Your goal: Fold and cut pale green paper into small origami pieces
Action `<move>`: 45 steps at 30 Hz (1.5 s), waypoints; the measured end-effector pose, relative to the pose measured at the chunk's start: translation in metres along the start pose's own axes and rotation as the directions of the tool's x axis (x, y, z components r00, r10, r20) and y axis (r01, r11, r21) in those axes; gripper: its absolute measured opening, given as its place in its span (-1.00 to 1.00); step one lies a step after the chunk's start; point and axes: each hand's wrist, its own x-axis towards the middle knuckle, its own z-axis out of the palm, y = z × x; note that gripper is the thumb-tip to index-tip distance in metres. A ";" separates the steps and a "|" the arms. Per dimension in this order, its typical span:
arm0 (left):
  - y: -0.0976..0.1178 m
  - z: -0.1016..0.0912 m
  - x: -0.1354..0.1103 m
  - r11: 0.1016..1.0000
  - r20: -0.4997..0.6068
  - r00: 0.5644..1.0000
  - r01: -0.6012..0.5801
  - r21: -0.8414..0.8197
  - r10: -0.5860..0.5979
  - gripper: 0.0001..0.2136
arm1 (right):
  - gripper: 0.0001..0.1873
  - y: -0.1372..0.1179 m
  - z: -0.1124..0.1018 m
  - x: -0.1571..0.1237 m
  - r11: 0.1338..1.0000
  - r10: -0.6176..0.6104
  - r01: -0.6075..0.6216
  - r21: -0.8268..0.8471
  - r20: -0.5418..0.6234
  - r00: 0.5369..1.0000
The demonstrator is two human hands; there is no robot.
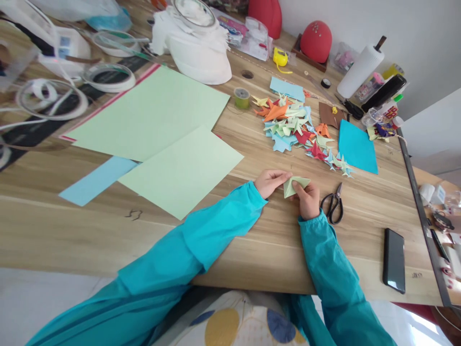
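A small folded piece of pale green paper (289, 188) is held between my two hands, just above the wooden table (230, 250). My left hand (271, 182) pinches its left corner between thumb and fingers. My right hand (307, 196) grips the right side, thumb pressed on the front face. Right beside my right hand lie black-handled scissors (334, 204), blades pointing away from me. Beyond my hands spreads a pile of small folded paper figures (284, 126) in orange, green, blue and red.
Large pale green sheets (154, 113) and a blue strip (99, 180) lie on the left. A blue square (357, 146) and a phone (394, 260) are on the right. Farther back stand a spool (242, 98), a yellow tape measure (280, 57) and a white roll (360, 72).
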 end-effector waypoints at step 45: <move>-0.007 -0.001 -0.002 0.963 -0.074 0.984 -0.141 0.231 0.162 -0.79 | -0.71 -0.004 0.002 -0.002 0.999 -0.025 0.026 -0.028 0.017 1.000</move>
